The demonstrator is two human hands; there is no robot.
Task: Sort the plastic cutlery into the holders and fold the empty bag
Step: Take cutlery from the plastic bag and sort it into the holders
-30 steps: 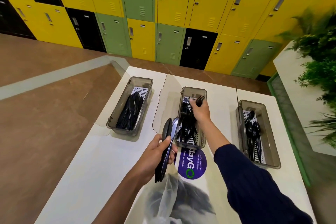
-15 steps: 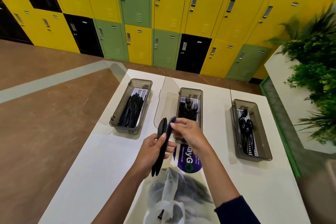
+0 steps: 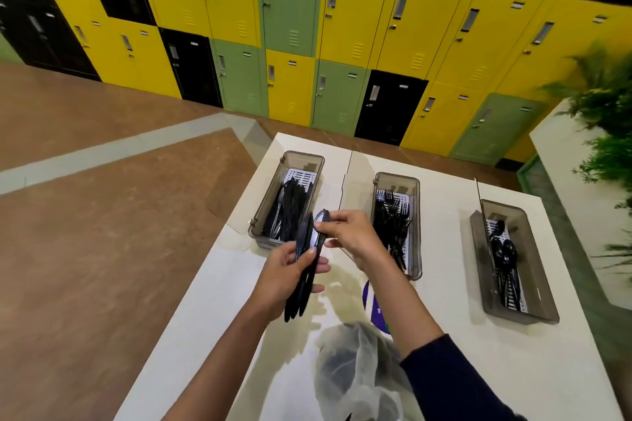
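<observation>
My left hand (image 3: 284, 273) grips a small bundle of black plastic cutlery (image 3: 304, 270) upright over the white table (image 3: 219, 301). My right hand (image 3: 345, 236) pinches the top end of one piece in that bundle. Three smoky grey holders stand in a row: the left holder (image 3: 263, 212) with black knives, the middle holder (image 3: 415, 225) with forks, the right holder (image 3: 540, 287) with spoons. A clear plastic bag (image 3: 359, 369) lies crumpled near the table's front edge, with dark cutlery showing through it.
A purple round sticker (image 3: 371, 304) sits on the table beside the bag. Yellow, green and black lockers (image 3: 307, 27) line the far wall. A white planter with green plants (image 3: 605, 133) stands to the right. Brown floor lies to the left.
My right hand left the middle holder, came back to the bundle and now pinches one piece at its top. The view has shifted, and both hands now sit nearer the left holder.
</observation>
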